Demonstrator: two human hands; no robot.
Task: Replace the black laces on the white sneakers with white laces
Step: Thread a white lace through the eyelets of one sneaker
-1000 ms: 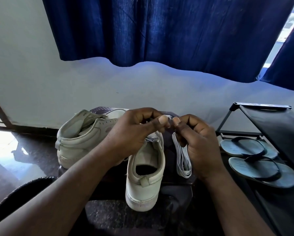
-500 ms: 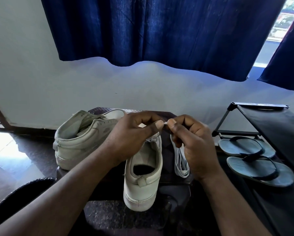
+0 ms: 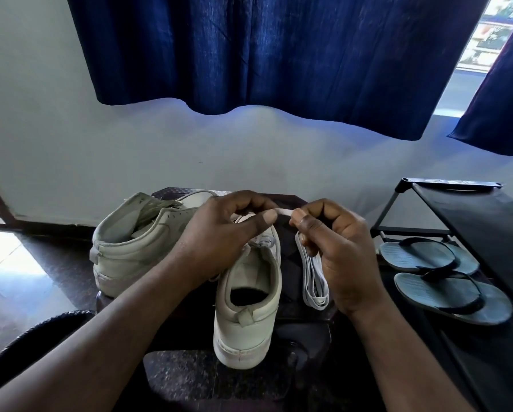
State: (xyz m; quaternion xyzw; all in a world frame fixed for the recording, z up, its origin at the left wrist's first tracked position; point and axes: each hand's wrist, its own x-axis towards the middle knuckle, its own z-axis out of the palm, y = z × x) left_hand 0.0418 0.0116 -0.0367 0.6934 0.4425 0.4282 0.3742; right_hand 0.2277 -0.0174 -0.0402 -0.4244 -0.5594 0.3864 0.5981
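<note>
Your left hand pinches a flat white shoelace between thumb and forefinger. Your right hand pinches the same lace just beside it, so a short stretch runs between the two. Both grips are clamped on the lace. The rest of the lace hangs in a folded bundle of loops below your right grip; whether its lower end touches the surface cannot be told.

Directly below your left grip, a white leather sneaker stands upright with its heel toward you, on a small dark counter. To the left of that grip, a second white sneaker lies tipped on its side on the same counter, heel also toward you. The counter stands on a dark speckled stone floor, which catches bright light far to the left of your grips.

Beyond both grips rises a pale plain wall, and a deep blue curtain hangs above them, its wavy hem ending well above the counter. A strip of daylit window shows at the upper right.

To the right of your right grip stands a black metal-framed shoe rack with a pair of grey-blue flip-flops on its lower shelf. Low to the left, under your left forearm, a dark textured curved object shows at the frame's edge.
</note>
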